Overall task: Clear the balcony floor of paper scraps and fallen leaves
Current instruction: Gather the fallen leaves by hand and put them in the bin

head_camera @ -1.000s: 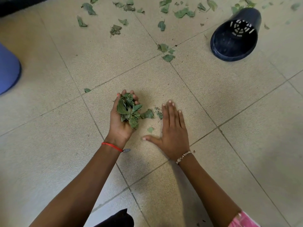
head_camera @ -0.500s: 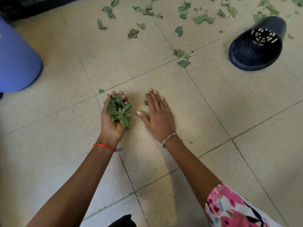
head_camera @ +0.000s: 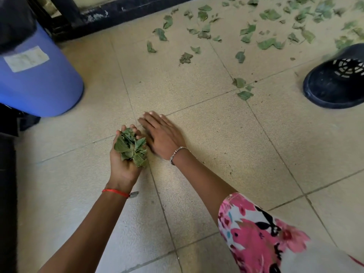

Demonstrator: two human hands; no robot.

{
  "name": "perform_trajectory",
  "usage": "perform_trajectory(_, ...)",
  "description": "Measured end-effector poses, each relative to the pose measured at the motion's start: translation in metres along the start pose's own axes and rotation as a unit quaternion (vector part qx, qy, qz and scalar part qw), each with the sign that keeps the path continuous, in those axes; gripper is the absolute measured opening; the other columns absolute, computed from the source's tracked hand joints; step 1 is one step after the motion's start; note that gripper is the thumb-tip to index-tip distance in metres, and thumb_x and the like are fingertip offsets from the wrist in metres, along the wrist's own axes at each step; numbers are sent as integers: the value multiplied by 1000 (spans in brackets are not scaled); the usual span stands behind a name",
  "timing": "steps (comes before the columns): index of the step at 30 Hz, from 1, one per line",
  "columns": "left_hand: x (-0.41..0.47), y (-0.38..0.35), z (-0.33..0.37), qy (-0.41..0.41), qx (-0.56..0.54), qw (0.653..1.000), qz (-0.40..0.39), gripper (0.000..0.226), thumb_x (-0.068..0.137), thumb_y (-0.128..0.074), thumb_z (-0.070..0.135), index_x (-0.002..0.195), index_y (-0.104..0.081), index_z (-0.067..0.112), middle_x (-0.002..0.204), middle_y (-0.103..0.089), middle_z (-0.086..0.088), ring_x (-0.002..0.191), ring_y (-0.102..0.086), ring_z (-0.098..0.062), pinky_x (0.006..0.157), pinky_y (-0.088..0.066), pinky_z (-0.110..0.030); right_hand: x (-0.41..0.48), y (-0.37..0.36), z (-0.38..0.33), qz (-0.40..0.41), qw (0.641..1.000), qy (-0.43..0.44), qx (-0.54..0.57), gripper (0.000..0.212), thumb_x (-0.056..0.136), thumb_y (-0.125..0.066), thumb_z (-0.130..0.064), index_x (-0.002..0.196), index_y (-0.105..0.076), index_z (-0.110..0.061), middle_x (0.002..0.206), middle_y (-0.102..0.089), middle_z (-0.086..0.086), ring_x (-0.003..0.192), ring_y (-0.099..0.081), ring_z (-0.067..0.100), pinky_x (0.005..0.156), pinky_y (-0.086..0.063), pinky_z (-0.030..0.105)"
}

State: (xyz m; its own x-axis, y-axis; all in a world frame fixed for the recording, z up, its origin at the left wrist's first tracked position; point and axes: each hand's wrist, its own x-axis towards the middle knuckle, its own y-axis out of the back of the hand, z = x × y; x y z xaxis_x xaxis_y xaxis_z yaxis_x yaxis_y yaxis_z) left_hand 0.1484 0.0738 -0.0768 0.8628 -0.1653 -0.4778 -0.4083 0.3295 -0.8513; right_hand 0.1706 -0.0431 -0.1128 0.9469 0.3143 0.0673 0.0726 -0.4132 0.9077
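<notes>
My left hand [head_camera: 126, 162] lies palm up on the beige tiled floor [head_camera: 216, 138], fingers curled round a bunch of green leaves [head_camera: 131, 147]. My right hand [head_camera: 161, 134] lies flat on the tiles just right of it, fingers straight and pointing up-left, its edge against the bunch. A few leaves [head_camera: 243, 89] lie on a tile joint further away to the right. Several more fallen leaves [head_camera: 226, 30] are scattered across the far floor. No paper scraps show.
A blue barrel [head_camera: 39, 79] with a pale label stands at the far left. A dark round basket [head_camera: 334, 79] lies on its side at the far right. A black rail base [head_camera: 118, 12] runs along the far edge.
My right hand has swept left across the tiles up against the left hand; the loose leaves that lay between them no longer show. The view has shifted right and down.
</notes>
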Motion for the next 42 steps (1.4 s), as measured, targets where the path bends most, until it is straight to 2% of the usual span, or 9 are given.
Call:
perform_trajectory(4, -6, 4, -2, 13, 5, 1000, 13, 40, 37, -88, -1, 73, -73, 7, 78, -70, -9, 63, -69, -20, 57, -58, -29, -13, 1, 1, 22, 997, 30, 69, 33, 98, -44, -17, 128, -54, -7, 142, -46, 1, 134, -38, 15, 110, -24, 22)
perform_trajectory(9, -14, 11, -16, 59, 22, 998, 4, 43, 37, -92, 0, 74, -72, 10, 81, -69, -6, 66, -69, -18, 60, -58, -27, -71, 9, 23, 132, 986, -21, 96, 13, 77, -70, -3, 89, -72, -1, 103, -71, 8, 102, -66, 18, 76, -58, 30)
perform_trajectory(15, -15, 11, -37, 93, 39, 995, -3, 42, 41, -93, 5, 77, -71, 12, 86, -68, -4, 69, -68, -16, 61, -57, -25, -128, 38, 49, 179, 932, -174, 264, 38, 83, -64, -32, 113, -60, -9, 127, -53, 4, 120, -49, 14, 97, -44, 24)
perform_trajectory(19, -14, 8, -46, 101, 53, 994, -9, 42, 44, -93, 7, 79, -70, 12, 86, -67, -4, 71, -68, -16, 62, -57, -26, -131, 29, 52, 31, 995, -92, 24, 74, 86, -35, -65, 144, -29, -19, 152, -28, 5, 142, -22, 17, 117, -19, 36)
perform_trajectory(25, -14, 8, -55, 100, 65, 993, 9, 45, 38, -94, 8, 78, -73, 13, 86, -69, -4, 70, -68, -15, 60, -57, -25, -118, 22, 54, 57, 998, 26, -5, 35, 93, -52, -22, 127, -54, -15, 137, -51, 4, 132, -42, 22, 108, -30, 33)
perform_trajectory(29, -13, 6, -58, 110, 66, 992, 6, 44, 41, -94, 8, 79, -71, 13, 86, -68, -3, 70, -68, -15, 61, -57, -25, -125, 21, 59, 69, 991, 53, 105, 47, 74, -64, 16, 116, -63, -5, 124, -61, 7, 120, -55, 23, 94, -50, 35)
perform_trajectory(34, -14, 3, -56, 104, 89, 991, -2, 43, 41, -94, 8, 78, -72, 14, 86, -68, -3, 71, -68, -14, 62, -56, -24, -132, 22, 50, 135, 986, 47, 85, 33, 67, -56, 9, 98, -68, 5, 104, -67, 14, 103, -65, 28, 80, -57, 34)
perform_trajectory(39, -17, 2, -61, 110, 76, 991, 3, 44, 43, -93, 6, 80, -71, 13, 87, -68, -4, 71, -68, -16, 63, -57, -25, -127, 24, 50, 215, 962, -49, 157, 26, 69, -61, 20, 87, -70, 4, 94, -69, 12, 90, -68, 23, 82, -52, 19)
perform_trajectory(42, -22, 2, -70, 105, 67, 992, 8, 43, 40, -94, 5, 76, -72, 12, 86, -68, -5, 70, -68, -17, 62, -57, -26, -122, 40, 53, 239, 877, -224, 352, 22, 81, -62, 9, 93, -72, -6, 93, -68, -1, 89, -64, 7, 82, -49, 11)
